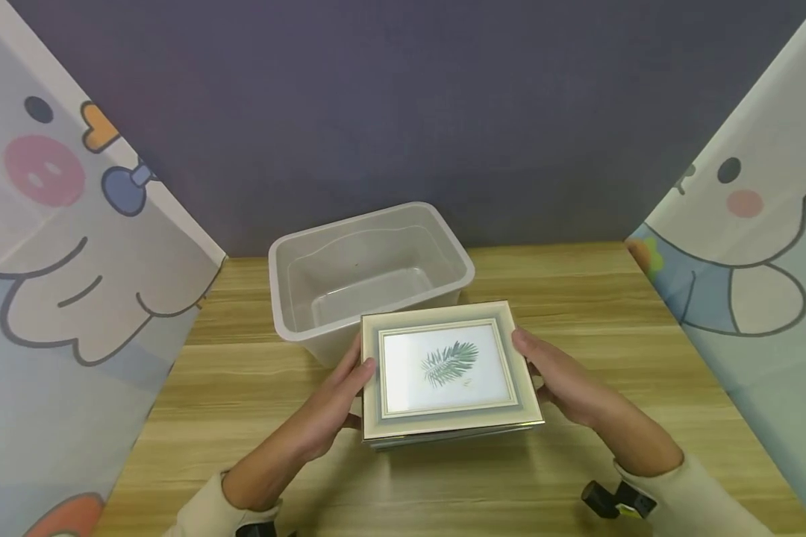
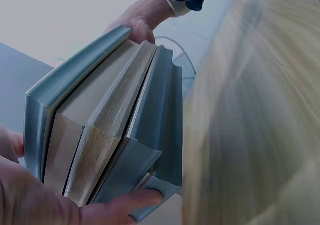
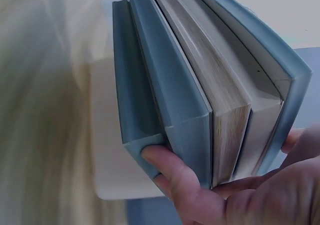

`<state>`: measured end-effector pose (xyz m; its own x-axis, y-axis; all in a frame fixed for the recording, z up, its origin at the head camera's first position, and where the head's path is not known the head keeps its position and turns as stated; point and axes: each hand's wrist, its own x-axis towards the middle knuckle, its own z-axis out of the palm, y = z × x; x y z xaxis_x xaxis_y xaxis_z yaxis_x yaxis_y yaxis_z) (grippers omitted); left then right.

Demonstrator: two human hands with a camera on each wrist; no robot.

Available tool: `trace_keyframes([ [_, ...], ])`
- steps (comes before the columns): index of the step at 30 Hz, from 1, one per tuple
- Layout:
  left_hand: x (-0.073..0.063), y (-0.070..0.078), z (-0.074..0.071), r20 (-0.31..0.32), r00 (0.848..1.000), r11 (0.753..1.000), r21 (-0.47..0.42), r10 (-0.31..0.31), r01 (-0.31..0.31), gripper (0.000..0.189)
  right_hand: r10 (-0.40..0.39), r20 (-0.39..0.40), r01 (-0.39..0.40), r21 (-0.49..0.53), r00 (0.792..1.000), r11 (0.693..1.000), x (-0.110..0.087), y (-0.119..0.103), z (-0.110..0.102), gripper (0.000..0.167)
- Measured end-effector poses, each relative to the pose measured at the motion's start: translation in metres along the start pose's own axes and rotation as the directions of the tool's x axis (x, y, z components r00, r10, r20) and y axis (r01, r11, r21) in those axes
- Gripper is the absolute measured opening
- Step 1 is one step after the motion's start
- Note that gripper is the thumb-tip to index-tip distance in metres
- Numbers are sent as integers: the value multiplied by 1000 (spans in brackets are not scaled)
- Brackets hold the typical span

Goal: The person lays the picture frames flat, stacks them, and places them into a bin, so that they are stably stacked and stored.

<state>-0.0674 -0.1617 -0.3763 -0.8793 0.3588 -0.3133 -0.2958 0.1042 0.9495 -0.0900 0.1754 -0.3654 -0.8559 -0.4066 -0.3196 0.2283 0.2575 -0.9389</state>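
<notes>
Both hands hold a stack of several picture frames (image 1: 446, 425) in front of the bin, over the table. The top picture frame (image 1: 443, 373) has a cream border and a green leaf print. My left hand (image 1: 332, 399) grips the stack's left side, thumb at the top frame's edge. On the opposite side, my right hand (image 1: 571, 380) grips it, thumb likewise at the top edge. Edge-on in the left wrist view, blue-grey frames (image 2: 145, 105) lie outside a white frame (image 2: 95, 85) and a wood-grain frame (image 2: 92, 160). Fingers (image 3: 170, 167) curl under the stack in the right wrist view.
Just behind the stack stands a light grey plastic bin (image 1: 376, 257), its inside visible. The wood-grain table (image 1: 645, 358) ends at a dark back panel (image 1: 403, 112). Cartoon-printed side panels (image 1: 107, 261) flank it left and right.
</notes>
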Motion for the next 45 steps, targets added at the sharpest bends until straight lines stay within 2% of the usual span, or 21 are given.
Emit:
trace_keyframes([
  [7, -8, 23, 4, 3, 999, 998, 25, 49, -49, 66, -57, 7, 57, -32, 998, 998, -6, -21, -9, 71],
  [13, -14, 39, 8, -23, 998, 998, 18, 58, -57, 66, -79, 30, 81, -53, 996, 995, -8, -37, -17, 72],
  [20, -23, 45, 14, -29, 999, 999, 10, 32, -31, 64, -91, 70, 96, -65, 993, 993, -15, -44, -25, 70],
  [26, -32, 50, 18, -24, 998, 997, 28, 67, -66, 65, -123, 90, 131, -85, 988, 988, -20, -48, -27, 67],
  [31, -38, 60, 17, -19, 994, 991, 79, 111, -109, 66, -175, 80, 185, -131, 981, 974, -23, -56, -31, 65],
  [35, -38, 72, 14, -22, 992, 985, 124, 126, -122, 64, -216, 75, 226, -163, 973, 960, -23, -65, -33, 71],
  [39, -34, 85, 9, -23, 989, 982, 124, 149, -145, 62, -249, 85, 259, -151, 965, 954, -16, -78, -35, 75],
  [45, -24, 105, -3, -43, 974, 961, 177, 224, -213, 59, -285, 24, 285, -152, 958, 946, -2, -100, -38, 78],
])
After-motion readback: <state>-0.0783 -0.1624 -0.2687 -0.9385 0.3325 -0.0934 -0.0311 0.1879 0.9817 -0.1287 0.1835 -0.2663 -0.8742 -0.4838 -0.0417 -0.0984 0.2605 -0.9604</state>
